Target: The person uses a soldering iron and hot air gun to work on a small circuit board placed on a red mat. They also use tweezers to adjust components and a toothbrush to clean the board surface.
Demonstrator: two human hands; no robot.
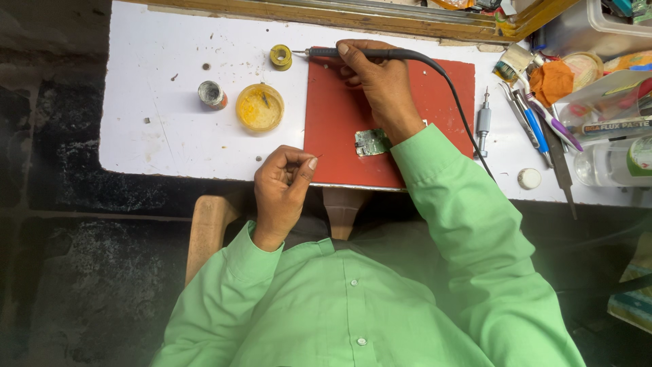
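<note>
The right hand [380, 85] is closed around the black grip of a soldering iron [353, 52], held almost level across the far edge of the red work mat [333, 129], with its metal tip pointing toward 9 o'clock and ending just beside a small yellow spool of solder wire [280, 57]; whether tip and spool touch cannot be told. The iron's black cord [462, 109] runs off toward 4 o'clock across the mat. The left hand [284, 183] rests at the near edge of the desk [156, 129], thumb and forefinger pinched together on a fine wire-like piece too small to identify. The small green circuit board [371, 143] lies on the mat at the near side, partly under the right wrist, and neither hand touches it. At 9 o'clock from the mat stand an open round tin of yellow flux paste [259, 107] and a small metal pot [212, 94]; at 3 o'clock lie a slim precision screwdriver [483, 122], pens and tweezers. Judged from this layout, the step in hand is preparation of the iron tip at the spool, ahead of work on the board. The next move would call for bringing the loaded tip back toward 5 o'clock to the board, while the left hand carries the pinched piece to the joint and holds it steady, keeping the cord off the board.
</note>
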